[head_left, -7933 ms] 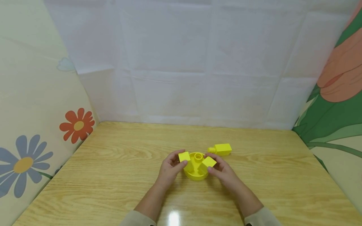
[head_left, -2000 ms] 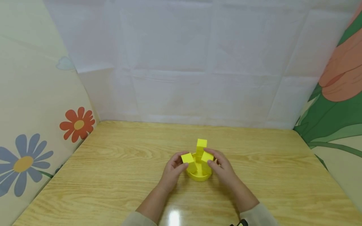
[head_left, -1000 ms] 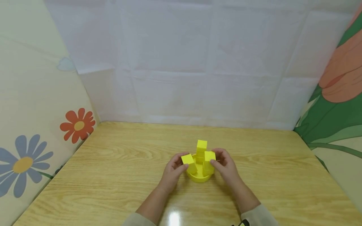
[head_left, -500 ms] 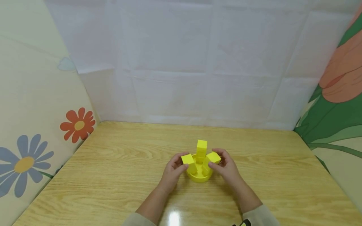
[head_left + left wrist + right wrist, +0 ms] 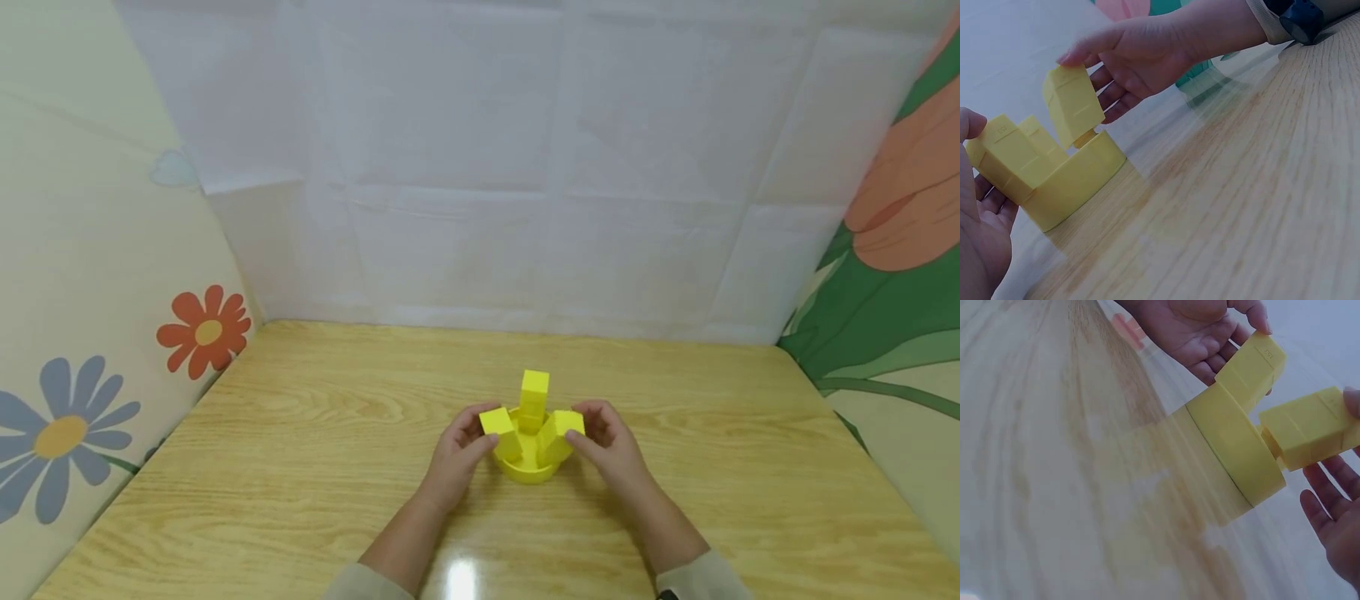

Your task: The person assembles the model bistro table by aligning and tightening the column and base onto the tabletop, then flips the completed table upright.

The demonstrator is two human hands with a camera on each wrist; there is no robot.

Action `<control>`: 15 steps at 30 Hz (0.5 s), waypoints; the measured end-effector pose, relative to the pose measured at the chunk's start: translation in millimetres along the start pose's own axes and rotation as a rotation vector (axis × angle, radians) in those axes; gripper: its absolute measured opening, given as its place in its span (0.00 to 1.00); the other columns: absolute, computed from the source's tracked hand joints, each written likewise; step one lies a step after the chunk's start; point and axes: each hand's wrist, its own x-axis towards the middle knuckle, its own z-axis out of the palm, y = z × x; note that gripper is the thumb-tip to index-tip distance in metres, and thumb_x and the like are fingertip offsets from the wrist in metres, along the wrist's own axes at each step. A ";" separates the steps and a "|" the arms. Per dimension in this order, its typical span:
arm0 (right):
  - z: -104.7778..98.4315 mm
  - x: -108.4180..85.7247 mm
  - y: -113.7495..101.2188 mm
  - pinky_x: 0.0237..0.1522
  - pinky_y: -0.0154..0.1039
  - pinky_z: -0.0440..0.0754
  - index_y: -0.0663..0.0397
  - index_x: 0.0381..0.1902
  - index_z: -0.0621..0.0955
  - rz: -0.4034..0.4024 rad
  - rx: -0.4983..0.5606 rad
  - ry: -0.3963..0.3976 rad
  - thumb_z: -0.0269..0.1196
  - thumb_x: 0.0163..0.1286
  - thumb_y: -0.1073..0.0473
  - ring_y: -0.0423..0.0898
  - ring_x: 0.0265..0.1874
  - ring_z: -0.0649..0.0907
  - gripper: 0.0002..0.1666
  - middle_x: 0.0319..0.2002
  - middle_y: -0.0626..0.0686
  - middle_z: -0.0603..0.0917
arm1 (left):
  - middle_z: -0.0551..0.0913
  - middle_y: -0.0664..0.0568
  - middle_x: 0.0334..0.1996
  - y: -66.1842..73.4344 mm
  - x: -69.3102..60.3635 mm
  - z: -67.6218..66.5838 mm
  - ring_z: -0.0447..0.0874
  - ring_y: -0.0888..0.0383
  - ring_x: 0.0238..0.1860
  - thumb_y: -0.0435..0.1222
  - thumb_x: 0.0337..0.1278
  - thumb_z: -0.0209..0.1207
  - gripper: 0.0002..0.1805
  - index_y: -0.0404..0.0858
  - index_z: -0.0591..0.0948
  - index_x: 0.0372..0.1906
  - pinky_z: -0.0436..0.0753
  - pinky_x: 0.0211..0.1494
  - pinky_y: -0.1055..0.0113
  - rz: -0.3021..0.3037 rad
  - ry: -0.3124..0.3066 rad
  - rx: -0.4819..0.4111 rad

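Note:
A round, shallow yellow base sits on the table with three yellow rectangular blocks in it. At the rear, one block stands upright, touched by neither hand. My left hand pinches the left block between thumb and fingers; that block leans outward. The right block is in my right hand, thumb on the near side, and tilts outward to the right. In the right wrist view a narrow neck shows between this block and the base rim; whether it is fully seated cannot be told.
The wooden table extends around the base on all sides. A white cloth hangs behind it. Flower-printed sheets flank the table on both sides. A dark watch is on the right wrist.
The block that lay behind the base now stands in its rear. Over the last second the right block has turned and tilted rightward with my right hand. My left hand stays nearly still.

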 end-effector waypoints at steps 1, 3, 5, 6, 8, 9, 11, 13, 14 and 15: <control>0.0 -0.8 0.6 0.48 0.28 0.76 0.64 0.53 0.73 0.002 -0.007 0.001 0.64 0.64 0.68 0.38 0.42 0.77 0.20 0.44 0.51 0.79 | 0.79 0.48 0.51 -0.3 -0.5 -0.2 0.77 0.61 0.49 0.27 0.60 0.55 0.21 0.31 0.74 0.60 0.78 0.52 0.75 -0.001 0.000 -0.001; -0.5 -2.8 1.6 0.47 0.28 0.77 0.63 0.51 0.73 -0.001 -0.015 -0.008 0.66 0.63 0.68 0.39 0.42 0.77 0.20 0.42 0.49 0.79 | 0.78 0.48 0.51 -0.7 -1.6 -0.5 0.77 0.62 0.49 0.27 0.61 0.55 0.21 0.31 0.74 0.60 0.78 0.52 0.75 -0.005 0.000 -0.001; -1.9 -4.6 2.5 0.46 0.29 0.77 0.65 0.51 0.73 -0.023 -0.015 -0.021 0.63 0.65 0.69 0.40 0.41 0.77 0.18 0.41 0.48 0.78 | 0.78 0.49 0.51 -0.9 -2.3 -0.5 0.77 0.62 0.50 0.26 0.61 0.55 0.21 0.31 0.74 0.60 0.78 0.52 0.75 -0.008 0.000 -0.002; -2.9 -5.3 3.1 0.46 0.29 0.78 0.65 0.51 0.73 -0.036 -0.014 -0.031 0.62 0.65 0.69 0.40 0.42 0.77 0.17 0.42 0.48 0.78 | 0.78 0.48 0.52 -0.8 -2.2 -0.5 0.77 0.61 0.50 0.26 0.61 0.55 0.22 0.31 0.74 0.60 0.78 0.53 0.75 -0.006 -0.001 -0.003; -4.8 -6.1 4.2 0.47 0.29 0.77 0.66 0.53 0.73 -0.072 -0.016 -0.050 0.59 0.66 0.68 0.40 0.43 0.77 0.17 0.43 0.48 0.78 | 0.78 0.49 0.52 -0.6 -2.0 -0.4 0.77 0.61 0.50 0.26 0.60 0.55 0.22 0.31 0.74 0.61 0.78 0.53 0.74 -0.004 -0.001 -0.005; -5.7 -6.1 4.6 0.47 0.29 0.77 0.67 0.54 0.73 -0.089 -0.019 -0.060 0.58 0.67 0.68 0.39 0.43 0.77 0.18 0.45 0.49 0.79 | 0.78 0.49 0.52 -0.3 -1.8 -0.4 0.77 0.61 0.50 0.27 0.60 0.55 0.22 0.31 0.73 0.61 0.78 0.53 0.74 -0.002 -0.002 -0.007; -6.7 -5.7 4.9 0.47 0.30 0.77 0.68 0.57 0.73 -0.133 -0.032 -0.090 0.58 0.68 0.68 0.39 0.44 0.77 0.20 0.49 0.54 0.79 | 0.78 0.49 0.51 0.4 -1.5 -0.2 0.77 0.61 0.50 0.27 0.60 0.54 0.22 0.30 0.73 0.61 0.77 0.53 0.74 0.004 -0.002 -0.009; -6.6 -5.5 4.3 0.47 0.29 0.77 0.66 0.60 0.73 -0.151 -0.055 -0.123 0.58 0.68 0.67 0.38 0.44 0.76 0.23 0.54 0.58 0.78 | 0.78 0.50 0.51 0.8 -1.4 -0.1 0.77 0.61 0.50 0.27 0.60 0.54 0.22 0.30 0.73 0.61 0.77 0.53 0.74 0.006 0.000 -0.010; -6.2 -5.7 3.6 0.46 0.30 0.77 0.65 0.62 0.73 -0.159 -0.067 -0.139 0.59 0.69 0.66 0.37 0.44 0.76 0.24 0.56 0.61 0.77 | 0.78 0.51 0.51 1.0 -1.6 -0.2 0.77 0.62 0.50 0.26 0.60 0.54 0.22 0.30 0.73 0.61 0.78 0.53 0.74 0.006 0.000 -0.009; -5.7 -6.0 3.0 0.45 0.30 0.76 0.64 0.63 0.73 -0.161 -0.085 -0.153 0.59 0.69 0.66 0.37 0.43 0.75 0.24 0.58 0.62 0.76 | 0.78 0.51 0.50 1.0 -1.8 -0.3 0.77 0.62 0.49 0.26 0.61 0.54 0.22 0.30 0.74 0.61 0.78 0.52 0.74 0.005 0.000 -0.009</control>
